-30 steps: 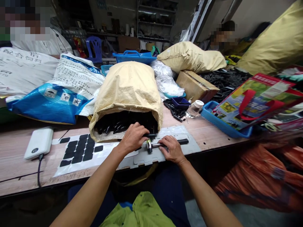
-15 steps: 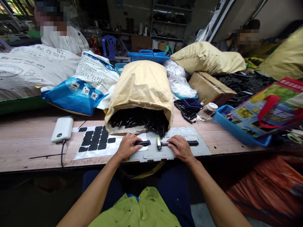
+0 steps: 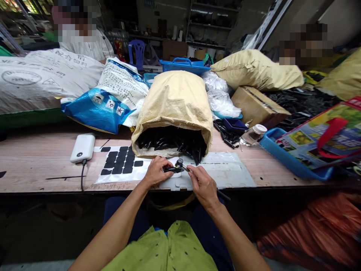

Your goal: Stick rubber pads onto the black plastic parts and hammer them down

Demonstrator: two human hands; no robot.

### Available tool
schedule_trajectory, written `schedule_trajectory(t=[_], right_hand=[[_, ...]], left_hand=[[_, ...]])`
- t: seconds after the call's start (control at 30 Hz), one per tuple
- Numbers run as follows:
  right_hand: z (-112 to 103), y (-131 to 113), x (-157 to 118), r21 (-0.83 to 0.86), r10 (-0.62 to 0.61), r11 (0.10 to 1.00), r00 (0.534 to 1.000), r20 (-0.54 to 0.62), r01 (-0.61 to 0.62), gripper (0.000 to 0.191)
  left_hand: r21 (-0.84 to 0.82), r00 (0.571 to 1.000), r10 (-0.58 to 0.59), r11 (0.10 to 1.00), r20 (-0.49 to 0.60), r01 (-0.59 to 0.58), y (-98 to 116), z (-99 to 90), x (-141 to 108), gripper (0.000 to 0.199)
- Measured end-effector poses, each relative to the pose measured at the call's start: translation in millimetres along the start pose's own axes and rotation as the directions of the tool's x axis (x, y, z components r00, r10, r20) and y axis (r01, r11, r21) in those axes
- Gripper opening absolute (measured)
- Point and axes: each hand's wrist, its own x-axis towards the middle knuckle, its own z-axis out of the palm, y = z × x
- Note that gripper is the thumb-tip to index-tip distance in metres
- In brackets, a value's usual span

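My left hand (image 3: 158, 171) pinches a slim black plastic part (image 3: 173, 169) low over a grey board (image 3: 231, 171) at the table's front edge. A small hammer (image 3: 186, 167) is gripped in my right hand (image 3: 203, 185), its head close above or against the black part; I cannot tell whether they touch. The hammer's black handle runs back under my palm toward the table edge. Just behind both hands, an open beige sack (image 3: 176, 98) lies with its mouth toward me, full of similar black parts (image 3: 194, 146).
Left of my hands lies a white sheet of black square stickers (image 3: 120, 163). Beyond it is a white power bank (image 3: 82, 147) with a cable. A clear jar (image 3: 254, 134) and a blue tray (image 3: 299, 162) holding a colourful bag stand right. Full sacks (image 3: 254, 71) line the back.
My right hand has lifted the hammer from lying flat on the board and turned it, bringing its head left to the black part. My left hand still holds that part.
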Motion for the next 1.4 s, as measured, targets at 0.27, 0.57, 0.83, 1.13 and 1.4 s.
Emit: schedule_trajectory(t=[0.27, 0.57, 0.83, 1.13, 1.4], right_hand=[[3, 2, -6, -0.014, 0.0, 1.0, 1.0, -0.005, 0.0, 0.03], [-1, -19, -3, 0.033, -0.063, 0.997, 0.996, -0.065, 0.066, 0.032], [1, -19, -5, -0.134, -0.112, 0.985, 0.994, 0.009, 0.112, 0.035], [-5, -10, -12, -0.102, -0.106, 0.99, 0.993, -0.051, 0.1, 0.037], [-16, 11, -9, -0.094, -0.023, 0.996, 0.984, -0.174, 0.006, 0.03]], left_hand=[[0.011, 1.0, 0.0, 1.0, 0.0, 0.0, -2, 2.2, 1, 0.019], [-0.028, 1.0, -0.015, 0.999, 0.018, 0.015, -4, 1.4, 1, 0.019], [-0.025, 1.0, -0.01, 1.0, 0.013, 0.011, -4, 1.5, 2, 0.015], [-0.023, 0.999, -0.044, 0.999, 0.023, 0.045, -2, 2.2, 2, 0.014], [-0.015, 0.999, -0.04, 0.999, 0.018, 0.04, -3, 1.8, 3, 0.018]])
